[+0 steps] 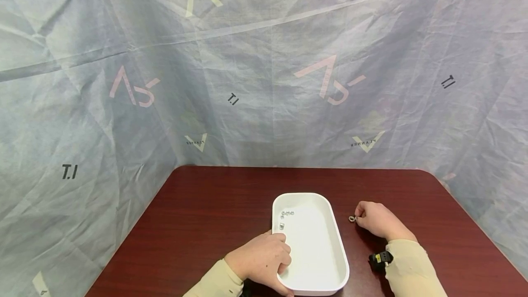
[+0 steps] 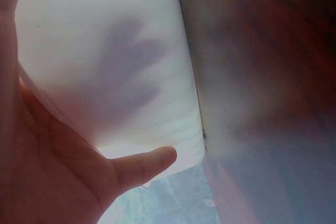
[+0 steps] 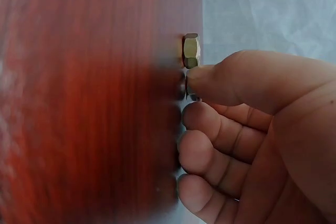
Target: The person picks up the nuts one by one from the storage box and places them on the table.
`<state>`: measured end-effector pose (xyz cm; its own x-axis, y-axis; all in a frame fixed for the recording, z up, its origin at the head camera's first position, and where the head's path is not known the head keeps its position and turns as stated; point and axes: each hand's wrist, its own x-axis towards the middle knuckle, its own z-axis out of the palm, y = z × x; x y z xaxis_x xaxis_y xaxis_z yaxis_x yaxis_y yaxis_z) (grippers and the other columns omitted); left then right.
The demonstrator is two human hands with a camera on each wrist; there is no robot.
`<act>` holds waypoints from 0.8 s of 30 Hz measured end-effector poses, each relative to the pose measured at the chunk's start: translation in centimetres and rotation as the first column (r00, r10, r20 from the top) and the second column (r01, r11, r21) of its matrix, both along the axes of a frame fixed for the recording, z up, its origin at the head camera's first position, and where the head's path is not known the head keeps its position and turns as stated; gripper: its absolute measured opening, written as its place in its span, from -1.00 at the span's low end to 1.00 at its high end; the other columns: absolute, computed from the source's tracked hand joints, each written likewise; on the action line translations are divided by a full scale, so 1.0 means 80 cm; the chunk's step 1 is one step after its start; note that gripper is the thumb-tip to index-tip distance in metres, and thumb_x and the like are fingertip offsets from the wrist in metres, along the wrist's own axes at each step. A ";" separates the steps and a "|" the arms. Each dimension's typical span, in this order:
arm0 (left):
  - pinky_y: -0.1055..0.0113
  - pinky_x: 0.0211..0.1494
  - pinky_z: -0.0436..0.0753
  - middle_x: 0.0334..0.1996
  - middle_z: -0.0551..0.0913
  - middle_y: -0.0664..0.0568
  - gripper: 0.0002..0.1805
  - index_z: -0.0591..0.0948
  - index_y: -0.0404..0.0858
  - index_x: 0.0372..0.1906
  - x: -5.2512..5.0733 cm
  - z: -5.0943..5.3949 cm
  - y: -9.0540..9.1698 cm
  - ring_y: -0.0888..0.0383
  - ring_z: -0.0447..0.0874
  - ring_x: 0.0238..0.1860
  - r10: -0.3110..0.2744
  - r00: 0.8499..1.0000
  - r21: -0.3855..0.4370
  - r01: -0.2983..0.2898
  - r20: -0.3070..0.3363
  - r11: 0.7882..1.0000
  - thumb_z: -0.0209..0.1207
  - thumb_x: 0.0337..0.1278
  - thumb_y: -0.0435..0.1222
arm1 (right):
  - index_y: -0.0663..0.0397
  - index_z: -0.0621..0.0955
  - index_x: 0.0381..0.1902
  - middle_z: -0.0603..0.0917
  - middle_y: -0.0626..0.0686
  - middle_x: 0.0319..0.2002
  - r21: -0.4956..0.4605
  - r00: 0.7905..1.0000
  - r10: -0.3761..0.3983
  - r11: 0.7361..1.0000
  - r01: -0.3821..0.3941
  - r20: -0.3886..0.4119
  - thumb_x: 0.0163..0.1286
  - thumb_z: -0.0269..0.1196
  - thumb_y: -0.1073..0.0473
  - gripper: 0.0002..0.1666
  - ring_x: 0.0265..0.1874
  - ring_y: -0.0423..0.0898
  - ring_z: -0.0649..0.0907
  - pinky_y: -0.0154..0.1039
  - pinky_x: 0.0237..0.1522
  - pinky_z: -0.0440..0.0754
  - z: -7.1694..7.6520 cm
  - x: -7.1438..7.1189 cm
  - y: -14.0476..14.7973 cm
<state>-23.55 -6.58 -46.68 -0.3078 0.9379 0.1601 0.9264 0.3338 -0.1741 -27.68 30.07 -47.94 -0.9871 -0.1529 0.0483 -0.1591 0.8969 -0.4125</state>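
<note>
My left hand [image 1: 264, 258] holds the white tray [image 1: 315, 242] at its near left corner. Fingers curl over the rim, and the thumb lies against the outer wall in the left wrist view. Inside the tray, several small metal nuts [image 1: 287, 213] sit along the far left, with a larger metal piece [image 1: 282, 226] below them. To the right of the tray, my right hand [image 1: 381, 221] pinches a hex nut [image 3: 191, 94] at the tabletop, partly hidden by the thumb. A second, brass-coloured hex nut [image 3: 191, 51] stands right beside it on the table.
The dark red wooden table [image 1: 206, 214] extends around the tray. A grey printed cloth [image 1: 255, 104] hangs behind the table and along its sides. A black wrist camera [image 1: 380, 260] is strapped at the right sleeve.
</note>
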 end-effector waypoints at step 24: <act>0.54 -0.40 0.20 -0.70 0.22 0.46 -0.36 0.31 0.15 -0.82 0.003 0.005 -0.001 0.39 0.14 -0.51 -0.013 1.000 0.026 0.013 -0.015 1.000 0.33 -0.32 0.47 | 0.05 0.57 -0.23 0.56 -0.07 -0.45 -0.025 0.999 0.028 0.999 -0.029 -0.031 0.22 0.30 0.28 -0.83 -0.47 -0.12 0.51 -0.09 -0.36 0.49 0.026 0.007 -0.009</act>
